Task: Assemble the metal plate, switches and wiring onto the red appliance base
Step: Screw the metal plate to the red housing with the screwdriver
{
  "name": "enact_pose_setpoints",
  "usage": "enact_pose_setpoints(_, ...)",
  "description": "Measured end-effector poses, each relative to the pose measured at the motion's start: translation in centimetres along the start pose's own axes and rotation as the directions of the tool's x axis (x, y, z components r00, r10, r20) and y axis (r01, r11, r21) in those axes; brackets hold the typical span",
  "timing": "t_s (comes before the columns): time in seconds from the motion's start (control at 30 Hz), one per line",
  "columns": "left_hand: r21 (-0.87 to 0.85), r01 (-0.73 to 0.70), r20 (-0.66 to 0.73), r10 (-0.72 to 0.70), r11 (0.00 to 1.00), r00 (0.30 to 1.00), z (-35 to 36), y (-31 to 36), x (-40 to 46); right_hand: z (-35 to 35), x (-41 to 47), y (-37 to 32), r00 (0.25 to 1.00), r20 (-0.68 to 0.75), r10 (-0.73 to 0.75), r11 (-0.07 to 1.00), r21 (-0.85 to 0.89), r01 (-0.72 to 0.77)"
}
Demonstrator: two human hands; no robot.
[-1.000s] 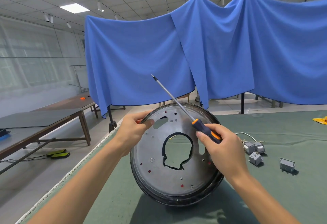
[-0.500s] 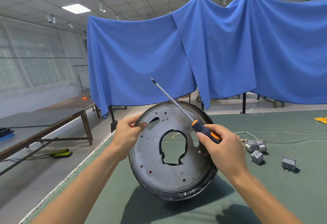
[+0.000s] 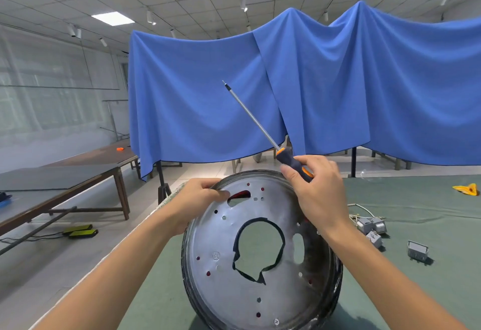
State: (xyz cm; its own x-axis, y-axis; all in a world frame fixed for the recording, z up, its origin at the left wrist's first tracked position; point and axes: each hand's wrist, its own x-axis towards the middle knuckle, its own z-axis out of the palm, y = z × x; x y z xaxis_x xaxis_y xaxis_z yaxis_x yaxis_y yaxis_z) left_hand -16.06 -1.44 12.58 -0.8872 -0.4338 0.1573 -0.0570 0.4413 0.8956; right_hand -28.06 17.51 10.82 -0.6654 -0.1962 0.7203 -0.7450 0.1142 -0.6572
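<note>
A round grey metal plate [image 3: 223, 285] with a large central cutout sits in a dark-rimmed appliance base [image 3: 335, 277] that stands tilted on its edge on the green table; red shows through the plate's holes. My left hand [image 3: 197, 199] grips the plate's upper left rim, thumb on its face. My right hand [image 3: 316, 189] holds a screwdriver [image 3: 291, 163] by its black and orange handle, shaft pointing up and to the left, above the plate's upper right edge. Grey switches [image 3: 371, 227] with wires lie to the right, and one separate switch [image 3: 417, 250] farther right.
The green table [image 3: 416, 207] ends at a pale edge on the left. A yellow object [image 3: 467, 189] lies at its far right. Brown tables [image 3: 78, 171] stand to the left, and a blue curtain [image 3: 338, 90] hangs behind.
The plate and base have come nearer and tilted back toward me. My right hand with the screwdriver has risen from the plate's face to above its upper right rim.
</note>
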Motion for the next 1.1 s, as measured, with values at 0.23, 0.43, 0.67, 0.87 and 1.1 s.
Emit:
enact_pose_setpoints(0.23, 0.000, -0.019, 0.048, 0.019, 1.000, 0.999, 0.3, 0.8, -0.8, 1.0, -1.0, -0.4, 0.998, 0.044, 0.055, 0.995, 0.082, -0.058)
enact_pose_setpoints(0.43, 0.185, 0.063, 0.113, -0.085, 0.981, 0.990, -0.1, 1.9, -0.8, 1.3, -2.3, -1.0, 1.000, 0.014, 0.009, 0.994, 0.112, -0.010)
enact_pose_setpoints(0.67, 0.322, 0.044, -0.036, -0.034, 0.946, 0.999, 0.5, 1.5, -0.6, 1.3, -3.1, -1.4, 1.000, 0.001, -0.011, 0.996, 0.088, 0.011)
enact_pose_setpoints(0.87, 0.278, -0.038, -0.003, 0.041, 0.960, 0.999, 0.1, 1.0, -0.7, 1.4, -3.1, -1.5, 0.998, -0.010, -0.055, 0.997, 0.062, 0.055)
enact_pose_setpoints(1.1, 0.267, -0.069, -0.025, 0.078, 0.961, 0.997, 0.5, 1.2, -0.6, 1.3, -3.0, -1.1, 0.998, -0.041, -0.051, 0.993, 0.104, 0.055)
